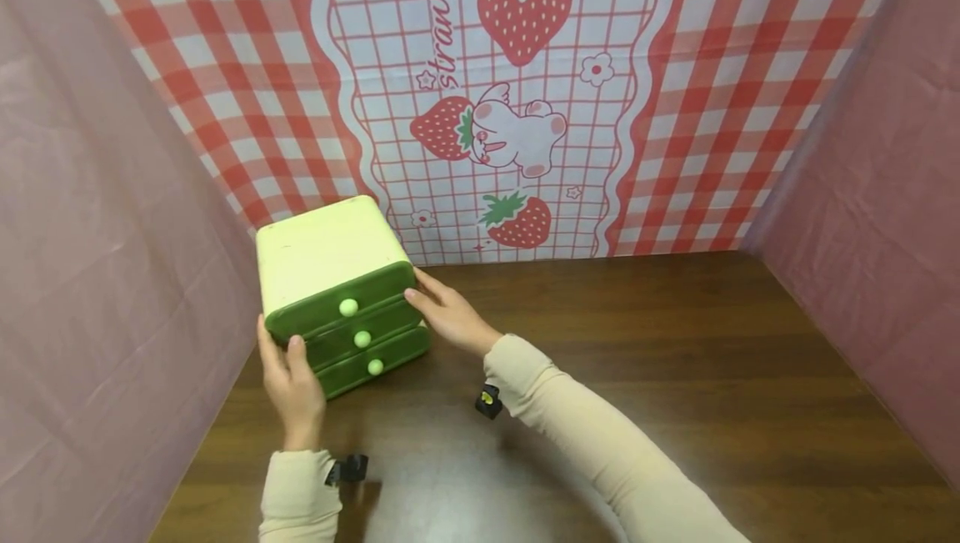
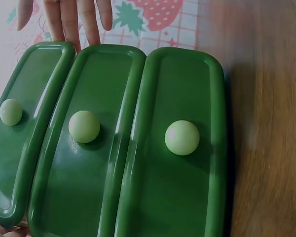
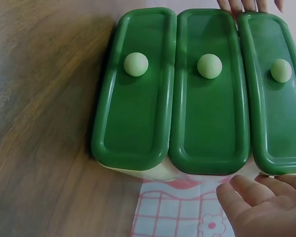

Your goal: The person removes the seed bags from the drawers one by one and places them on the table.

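A small cabinet with a pale yellow top (image 1: 330, 251) and three green drawer fronts (image 1: 322, 355), (image 2: 172, 197), (image 3: 209, 118) stands at the left of the table, turned at an angle. Each front bears a round pale green knob (image 1: 348, 308), and all three look closed. Against the cabinet's left side lies the left hand (image 1: 294, 389), fingers fairly straight, thumb near the front edge. The right hand (image 1: 453, 318), (image 3: 266, 205) touches the opposite side with extended fingers. Whether the cabinet's base is lifted, I cannot tell.
Brown wooden table (image 1: 675, 376) extends to the right and in front of the cabinet. Behind it hangs a red-and-white checked cloth (image 1: 720, 109) with strawberries. Pink cloth walls (image 1: 97, 234) close off both sides. A small black device (image 1: 489, 401) is on the right wrist.
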The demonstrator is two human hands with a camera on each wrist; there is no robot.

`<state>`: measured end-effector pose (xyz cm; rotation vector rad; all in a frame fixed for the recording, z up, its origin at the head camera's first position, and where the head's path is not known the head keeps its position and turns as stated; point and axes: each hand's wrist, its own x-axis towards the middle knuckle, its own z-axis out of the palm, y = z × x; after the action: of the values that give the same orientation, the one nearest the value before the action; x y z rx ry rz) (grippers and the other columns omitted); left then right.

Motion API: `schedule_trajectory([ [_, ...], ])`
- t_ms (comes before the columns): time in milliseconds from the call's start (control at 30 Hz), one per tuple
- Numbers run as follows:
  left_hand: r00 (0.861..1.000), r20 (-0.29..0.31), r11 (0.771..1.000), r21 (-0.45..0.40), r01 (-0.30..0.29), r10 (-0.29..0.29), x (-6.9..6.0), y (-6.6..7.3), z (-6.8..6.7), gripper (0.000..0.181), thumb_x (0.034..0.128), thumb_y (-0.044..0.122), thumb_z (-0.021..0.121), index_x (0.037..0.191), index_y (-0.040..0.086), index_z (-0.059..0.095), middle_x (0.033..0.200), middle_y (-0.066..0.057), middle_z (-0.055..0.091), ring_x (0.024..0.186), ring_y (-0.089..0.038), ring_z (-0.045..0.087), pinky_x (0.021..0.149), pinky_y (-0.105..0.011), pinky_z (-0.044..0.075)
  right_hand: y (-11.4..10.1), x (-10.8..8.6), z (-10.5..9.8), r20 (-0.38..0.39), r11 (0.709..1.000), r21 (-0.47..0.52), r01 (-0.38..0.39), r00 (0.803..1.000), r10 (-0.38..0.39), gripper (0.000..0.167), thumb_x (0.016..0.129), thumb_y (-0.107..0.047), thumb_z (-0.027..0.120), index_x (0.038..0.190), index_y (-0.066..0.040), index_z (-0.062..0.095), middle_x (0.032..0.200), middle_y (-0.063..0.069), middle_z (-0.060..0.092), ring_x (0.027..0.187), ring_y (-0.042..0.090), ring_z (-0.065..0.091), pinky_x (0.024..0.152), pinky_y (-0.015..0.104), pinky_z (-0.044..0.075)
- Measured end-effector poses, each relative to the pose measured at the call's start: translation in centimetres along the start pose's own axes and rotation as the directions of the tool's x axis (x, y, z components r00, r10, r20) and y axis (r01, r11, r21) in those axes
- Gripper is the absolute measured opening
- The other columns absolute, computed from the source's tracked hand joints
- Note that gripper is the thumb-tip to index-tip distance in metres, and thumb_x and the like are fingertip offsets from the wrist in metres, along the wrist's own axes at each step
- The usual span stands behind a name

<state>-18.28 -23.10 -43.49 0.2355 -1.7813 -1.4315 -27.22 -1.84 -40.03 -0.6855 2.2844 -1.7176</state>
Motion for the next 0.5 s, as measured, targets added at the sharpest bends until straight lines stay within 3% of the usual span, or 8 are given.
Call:
schedule_trajectory([
  [67, 1.000, 0.016, 1.000, -0.003, 0.002, -0.002, -0.1, 0.0, 0.3, 0.057, 0.1020, 0.015, 0.044, 0.156, 0.010, 0.026, 0.160, -0.009, 0.031, 0.146, -0.023, 0.029, 0.122, -0.031, 0.025, 0.1, -0.4, -0.5, -0.010, 1.000, 0.006, 0.007, 1.000, -0.007, 0.060, 0.103, -0.041, 0.046, 0.157, -0.022, 0.026, 0.156, 0.009, 0.038, 0.133, 0.028, 0.051, 0.105, 0.041, 0.048],
  [267, 0.996, 0.084, 1.000, -0.021, -0.003, 0.005, -0.5, 0.1, 1.4, 0.057, 0.1025, 0.014, 0.044, 0.156, 0.013, 0.025, 0.159, -0.010, 0.033, 0.145, -0.025, 0.033, 0.119, -0.026, 0.029, 0.8, -1.5, -2.2, -0.047, 0.999, -0.045, 0.014, 0.999, -0.016, 0.056, 0.104, -0.043, 0.043, 0.155, -0.026, 0.030, 0.159, 0.000, 0.033, 0.146, 0.022, 0.032, 0.120, 0.044, 0.029],
  [500, 0.983, 0.184, 0.998, -0.062, -0.005, 0.016, -0.9, 0.2, 2.6, 0.058, 0.1032, 0.012, 0.043, 0.157, 0.009, 0.021, 0.160, -0.013, 0.027, 0.148, -0.028, 0.026, 0.119, -0.020, 0.025, 1.5, -3.1, -4.1, -0.081, 0.999, -0.052, 0.017, 0.996, -0.022, 0.054, 0.104, -0.041, 0.044, 0.155, -0.028, 0.030, 0.160, -0.001, 0.032, 0.148, 0.022, 0.029, 0.121, 0.046, 0.027],
])
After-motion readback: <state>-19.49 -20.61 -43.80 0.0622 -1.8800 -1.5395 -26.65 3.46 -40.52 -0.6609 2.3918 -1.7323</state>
